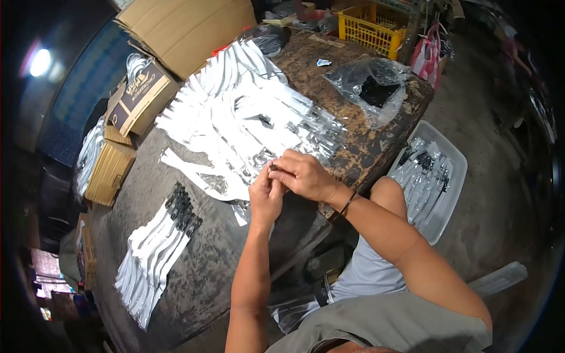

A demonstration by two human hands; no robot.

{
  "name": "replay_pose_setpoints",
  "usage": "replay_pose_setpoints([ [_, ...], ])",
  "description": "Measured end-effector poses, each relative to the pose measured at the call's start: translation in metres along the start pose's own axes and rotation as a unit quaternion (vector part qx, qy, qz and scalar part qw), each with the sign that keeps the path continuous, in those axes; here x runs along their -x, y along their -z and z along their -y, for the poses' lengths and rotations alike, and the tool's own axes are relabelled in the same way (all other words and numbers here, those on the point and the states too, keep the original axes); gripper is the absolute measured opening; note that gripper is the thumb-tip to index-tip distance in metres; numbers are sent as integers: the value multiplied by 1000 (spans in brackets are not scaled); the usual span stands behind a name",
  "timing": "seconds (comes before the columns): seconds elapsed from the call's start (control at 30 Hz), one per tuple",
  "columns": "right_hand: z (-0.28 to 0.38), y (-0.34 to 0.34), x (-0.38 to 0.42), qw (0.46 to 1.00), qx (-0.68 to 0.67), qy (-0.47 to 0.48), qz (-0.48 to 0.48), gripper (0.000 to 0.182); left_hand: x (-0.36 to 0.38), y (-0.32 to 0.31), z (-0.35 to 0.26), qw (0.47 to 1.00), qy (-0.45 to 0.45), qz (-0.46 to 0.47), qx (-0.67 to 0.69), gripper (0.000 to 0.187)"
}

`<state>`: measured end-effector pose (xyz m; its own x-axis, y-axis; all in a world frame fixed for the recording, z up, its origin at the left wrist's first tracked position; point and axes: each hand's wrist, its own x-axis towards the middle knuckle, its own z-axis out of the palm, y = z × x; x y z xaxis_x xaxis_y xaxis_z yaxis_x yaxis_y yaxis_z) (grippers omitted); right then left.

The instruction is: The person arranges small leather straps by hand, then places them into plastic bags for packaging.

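My left hand (266, 197) and my right hand (305, 176) meet over the table's near edge, fingers pinched together. Between the fingertips shows a small dark piece (273, 167); its exact kind is too small to tell. Just beyond the hands spreads a large heap of white straps (218, 112), many with shiny, clear-looking ends pointing toward me. One loose white strap (197, 176) curves out to the left of my left hand. Farther left lies a bundle of white straps (150, 253) with black end pieces (183, 209).
The worn dark table (206, 282) has a clear plastic bag (374, 88) of black parts at its far right. Beside my right knee stands a white tub (456, 170) of wrapped straps. Cardboard boxes (141, 97) stand at the left, a yellow crate (376, 29) behind.
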<state>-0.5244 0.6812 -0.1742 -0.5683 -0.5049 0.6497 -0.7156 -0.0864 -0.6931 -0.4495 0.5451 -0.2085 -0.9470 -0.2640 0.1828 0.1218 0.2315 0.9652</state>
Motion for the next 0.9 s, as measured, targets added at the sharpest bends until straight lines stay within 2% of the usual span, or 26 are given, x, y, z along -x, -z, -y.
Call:
replay_pose_setpoints([
  [0.1,7,3,1,1000,-15,-17,7,16,-3,2,-8,991,49,-63,109,38],
  [0.2,14,4,2,964,-234,-126,-18,18,-9,8,-4,977,76,-108,170,40],
  [0.23,18,5,0,952,-274,-125,-44,18,-10,10,-2,974,82,-113,180,41],
  [0.33,6,18,1,966,-209,-141,-65,15,-11,12,1,972,92,-102,189,34],
  [0.4,-2,25,-3,972,-129,-129,-150,13,-11,11,-2,970,97,-86,204,28],
  [0.43,-5,33,-9,969,-112,-132,-177,13,-10,10,-6,973,91,-82,196,18],
  [0.53,-33,61,-31,959,-9,-179,-221,12,-9,9,-8,968,98,-67,221,16],
  [0.67,-65,94,-92,950,148,-147,-234,17,-11,10,-4,972,88,-61,210,14],
  [0.83,-147,120,-138,924,297,-143,-195,27,-9,8,-10,981,67,-60,171,15],
  [0.9,-158,120,-120,925,247,-212,-193,27,-9,8,-5,982,63,-52,169,16],
])
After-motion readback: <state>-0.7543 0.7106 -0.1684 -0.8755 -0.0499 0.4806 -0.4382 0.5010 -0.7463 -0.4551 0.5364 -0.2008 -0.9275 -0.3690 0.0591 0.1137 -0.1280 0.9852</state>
